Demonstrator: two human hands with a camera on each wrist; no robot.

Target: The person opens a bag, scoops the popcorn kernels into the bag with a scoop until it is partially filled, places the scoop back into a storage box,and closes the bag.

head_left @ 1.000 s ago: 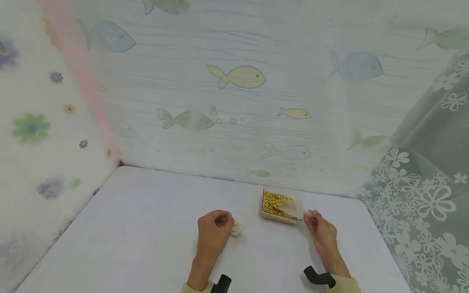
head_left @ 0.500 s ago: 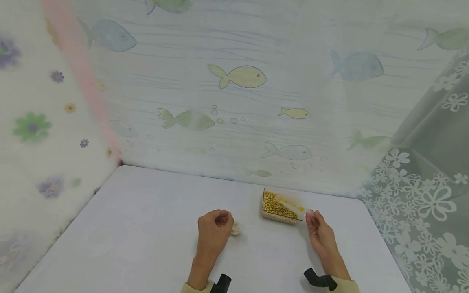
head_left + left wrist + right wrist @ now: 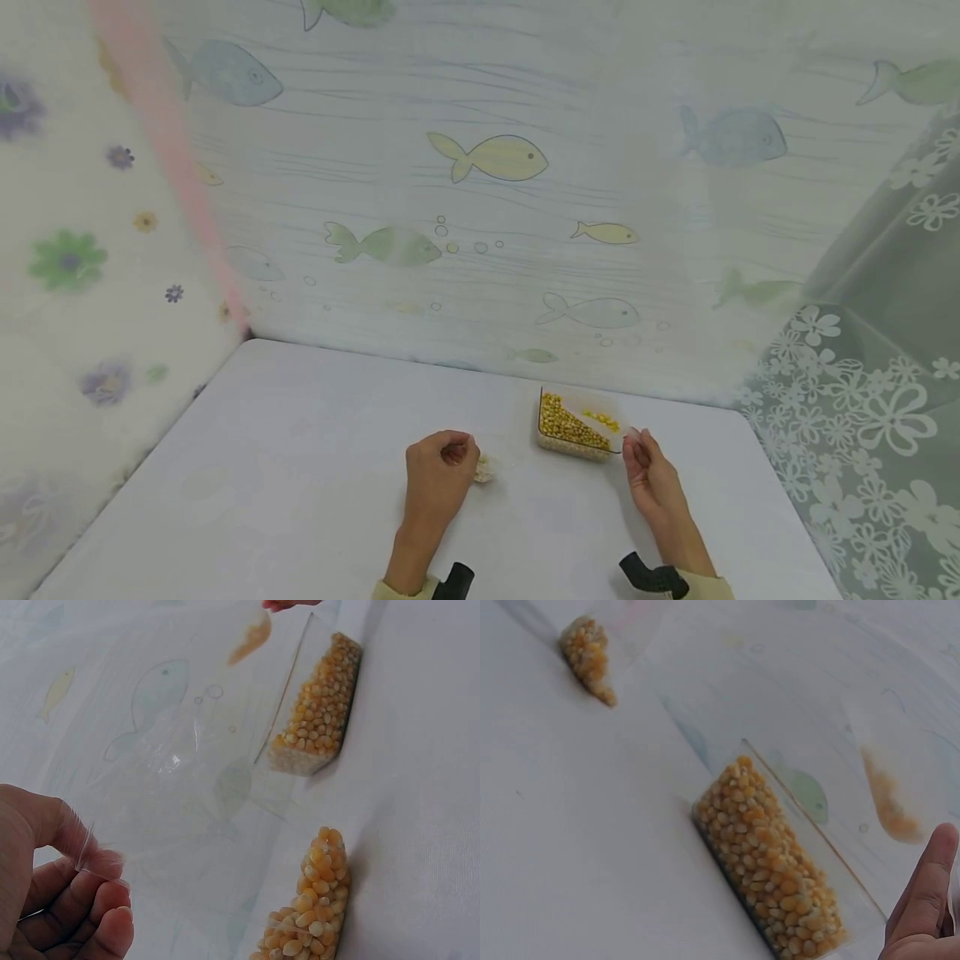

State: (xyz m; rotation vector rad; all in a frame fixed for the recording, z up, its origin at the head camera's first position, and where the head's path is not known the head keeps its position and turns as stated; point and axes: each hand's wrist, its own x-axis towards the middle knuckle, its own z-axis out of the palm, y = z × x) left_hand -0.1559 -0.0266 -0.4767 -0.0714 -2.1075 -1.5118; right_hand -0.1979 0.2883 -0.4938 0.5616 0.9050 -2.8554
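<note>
My left hand [image 3: 441,475] pinches the rim of a clear plastic bag [image 3: 176,761] between thumb and forefinger. Corn kernels [image 3: 309,900] lie in the bottom of the bag, on the table; in the head view the hand partly covers them. To the right stands a clear rectangular container [image 3: 573,446] heaped with yellow kernels [image 3: 761,862]. My right hand [image 3: 660,483] is at the container's right end and grips a pale translucent spoon [image 3: 600,429], its handle mostly hidden by the fingers. Kernels [image 3: 889,799] lie in the spoon, which is above the heap.
Both hands are over a white table [image 3: 300,467]. A fish-patterned curtain [image 3: 480,200] hangs along its back edge, a flowered one [image 3: 112,317] on the left and a grey lace-patterned one [image 3: 885,400] on the right.
The spoon has come up out of the heap, now with kernels in it. My right hand has shifted only slightly. The left hand with the bag has stayed put.
</note>
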